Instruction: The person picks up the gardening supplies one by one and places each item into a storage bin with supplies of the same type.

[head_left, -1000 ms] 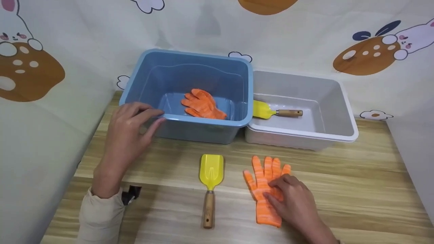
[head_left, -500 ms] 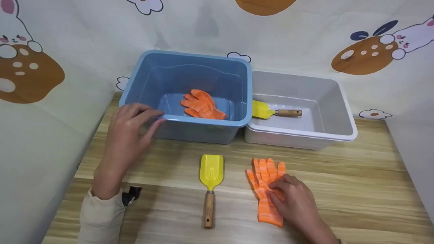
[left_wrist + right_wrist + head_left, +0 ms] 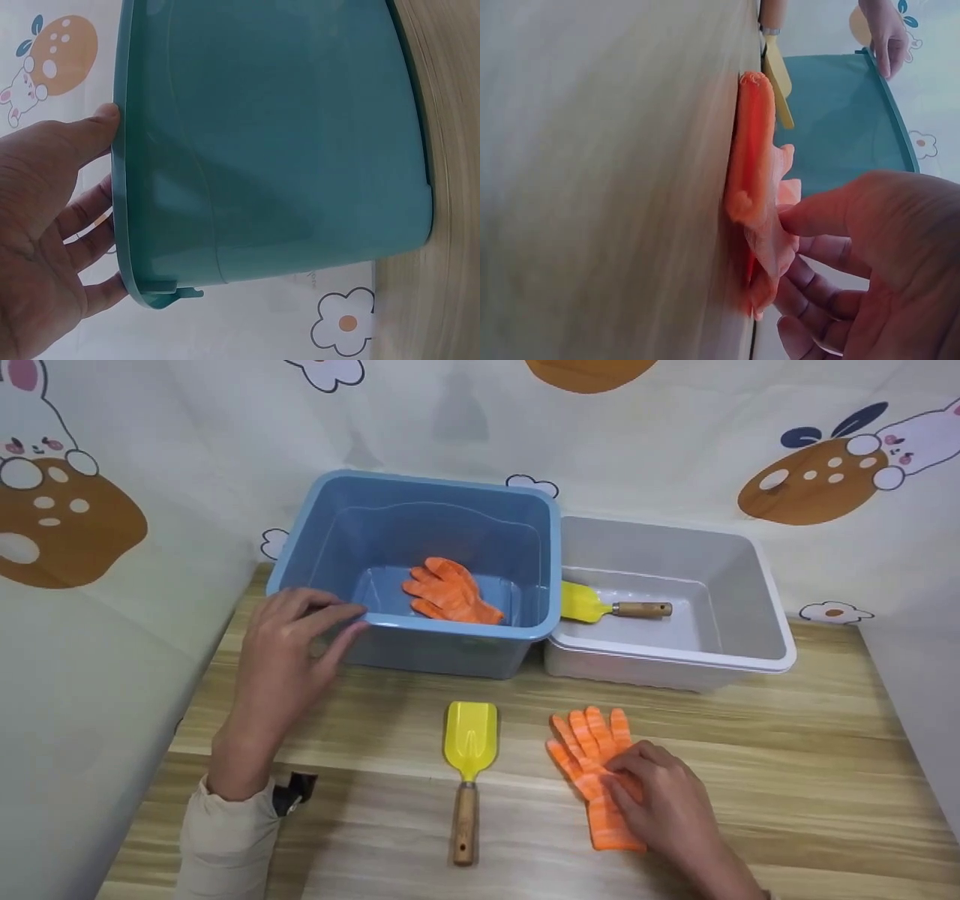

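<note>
My left hand (image 3: 281, 660) holds the front left rim of a blue plastic bin (image 3: 442, 654). In the left wrist view, the thumb lies against the outer side of the rim and the fingers are behind it. An orange knit glove (image 3: 589, 739) lies on the table at front right, and my right hand (image 3: 667, 802) pinches its palm. The right wrist view shows the glove cloth (image 3: 761, 157) bunched between thumb and fingers, its cuff standing slightly apart. A second orange glove (image 3: 452, 596) rests inside the blue bin.
Left of the pinched glove lies a yellow hand shovel (image 3: 470, 739) with a wooden handle. A light grey bin (image 3: 675, 658) adjoins the blue one on the right; another yellow hand shovel (image 3: 641, 610) lies in it. A printed cloth (image 3: 645, 450) hangs behind the wooden table (image 3: 787, 750).
The pinched glove has turned a little on the table, its cuff swinging right and its fingers leaning left. My right hand has shifted slightly right. The left hand keeps its hold on the rim.
</note>
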{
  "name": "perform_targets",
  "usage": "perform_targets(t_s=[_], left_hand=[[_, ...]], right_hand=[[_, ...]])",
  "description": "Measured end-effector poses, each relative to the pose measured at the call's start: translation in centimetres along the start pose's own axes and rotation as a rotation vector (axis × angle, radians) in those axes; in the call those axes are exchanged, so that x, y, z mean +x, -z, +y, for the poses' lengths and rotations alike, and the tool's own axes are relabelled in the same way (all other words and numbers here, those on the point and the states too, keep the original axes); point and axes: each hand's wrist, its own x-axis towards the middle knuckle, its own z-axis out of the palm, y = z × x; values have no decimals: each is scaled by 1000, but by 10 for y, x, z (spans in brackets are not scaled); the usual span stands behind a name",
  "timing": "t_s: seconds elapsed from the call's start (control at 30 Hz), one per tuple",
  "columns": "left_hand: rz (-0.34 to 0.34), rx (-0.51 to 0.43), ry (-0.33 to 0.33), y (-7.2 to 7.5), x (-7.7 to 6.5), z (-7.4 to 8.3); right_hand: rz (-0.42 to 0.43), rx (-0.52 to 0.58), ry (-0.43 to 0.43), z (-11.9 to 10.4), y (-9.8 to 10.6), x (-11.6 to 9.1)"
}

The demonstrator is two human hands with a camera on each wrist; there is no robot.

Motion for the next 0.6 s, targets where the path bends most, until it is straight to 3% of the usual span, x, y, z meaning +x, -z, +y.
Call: perform_targets(t_s=[0.27,0.4,0.6], left_hand=[[-10,-7,3,-4,0,1],[4,-15,-9,-4,0,0],[9,-7,-3,-2,-1,-2]], right_hand=[[53,-3,41,11,9,2],[100,35,113,14,13,5],[101,56,176,14,23,12]])
